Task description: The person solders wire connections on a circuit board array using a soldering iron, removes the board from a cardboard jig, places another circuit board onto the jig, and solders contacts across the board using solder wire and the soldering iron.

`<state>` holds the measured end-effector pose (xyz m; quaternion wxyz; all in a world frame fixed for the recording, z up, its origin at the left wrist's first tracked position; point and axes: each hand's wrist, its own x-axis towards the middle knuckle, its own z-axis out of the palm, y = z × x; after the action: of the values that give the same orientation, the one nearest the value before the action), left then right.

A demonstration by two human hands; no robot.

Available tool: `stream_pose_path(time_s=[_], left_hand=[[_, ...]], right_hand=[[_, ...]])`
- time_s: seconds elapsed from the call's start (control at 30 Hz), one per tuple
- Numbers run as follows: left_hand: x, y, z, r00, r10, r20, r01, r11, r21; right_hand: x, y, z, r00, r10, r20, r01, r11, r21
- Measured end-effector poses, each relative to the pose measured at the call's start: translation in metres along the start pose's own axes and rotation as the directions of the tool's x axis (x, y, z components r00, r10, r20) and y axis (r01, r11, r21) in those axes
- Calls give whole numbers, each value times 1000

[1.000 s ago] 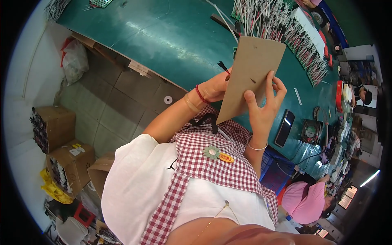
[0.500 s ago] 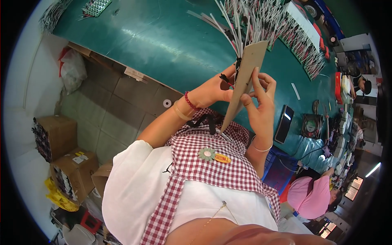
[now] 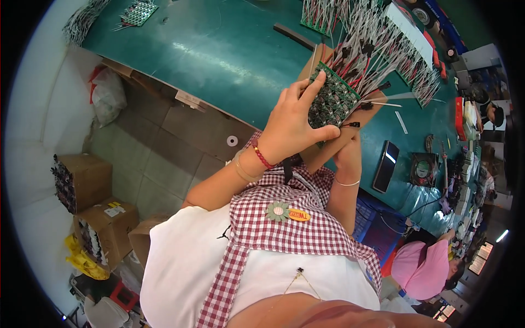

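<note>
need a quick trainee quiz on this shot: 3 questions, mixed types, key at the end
1. Multiple choice: what is the left hand touching?
a) a white plastic bag
b) a green circuit board
c) a blue crate
2. True or false: the black phone lies on the table, to the right of the right hand.
3. Fill in: the flat sheet showing behind the circuit board is ____ in colour.

Key: 1. b; 2. true; 3. brown.
</note>
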<state>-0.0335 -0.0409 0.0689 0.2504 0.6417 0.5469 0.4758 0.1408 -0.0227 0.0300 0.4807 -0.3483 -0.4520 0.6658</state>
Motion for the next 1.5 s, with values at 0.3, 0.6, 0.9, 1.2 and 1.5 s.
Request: stream_pose_path(time_s=[0.3,0.6,0.9,1.2,1.5], left_hand=[[-1,-5,34,949,-299,99,209,833,513],[8,-15,89,942,-324,86,175,692,700],[2,-16,123,877,-470,104,4,222,975],[-3,-16,123,897,-424,127,-113,56,992],[-1,-13,128,875,-465,134,-112,74,991]], right_hand=[[17,33,-16,962,268,-58,-242,928,283],[32,22,-61,926,314,-210,-315,949,29],[32,16,-87,949,126,-289,-312,250,-917],[170,-23,-5,832,-408,377,404,-19,-914],[281,27,5,941,149,303,338,-456,-824]])
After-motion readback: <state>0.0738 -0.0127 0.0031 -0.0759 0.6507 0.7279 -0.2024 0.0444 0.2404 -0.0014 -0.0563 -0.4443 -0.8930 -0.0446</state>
